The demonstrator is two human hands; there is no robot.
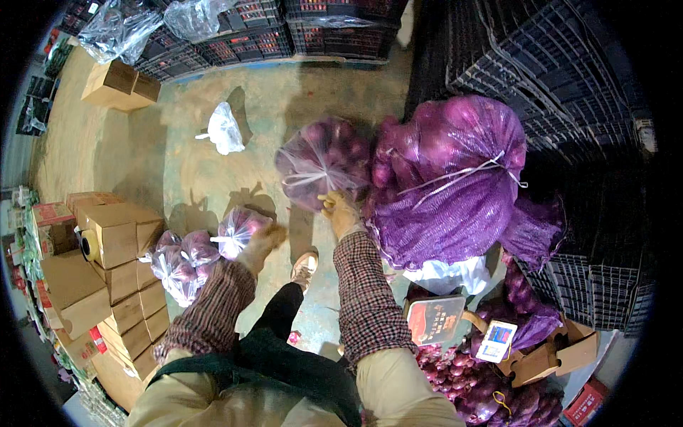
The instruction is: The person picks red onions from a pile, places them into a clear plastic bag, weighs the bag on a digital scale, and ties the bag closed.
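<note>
My right hand (pixel 338 212), in a yellowish glove, is at the lower edge of a tied clear plastic bag of red onions (pixel 323 160); whether it grips the bag cannot be told. Blurred, my left hand (pixel 267 243), also gloved, is beside a smaller tied bag of onions (pixel 240 230). Several more small tied bags of onions (pixel 179 261) stand to its left. Large purple mesh sacks of onions (pixel 448 181) are at the right, one closed with a white tie. A white plastic bag (pixel 225 129) lies on the floor further ahead.
Stacked cardboard boxes (pixel 120 261) with a tape roll (pixel 89 245) stand left; another box (pixel 121 85) is at upper left. Black plastic crates (pixel 341 40) line the back and right. Loose onions (pixel 453 368), a small device (pixel 496 341) and an open carton (pixel 555 355) are at lower right.
</note>
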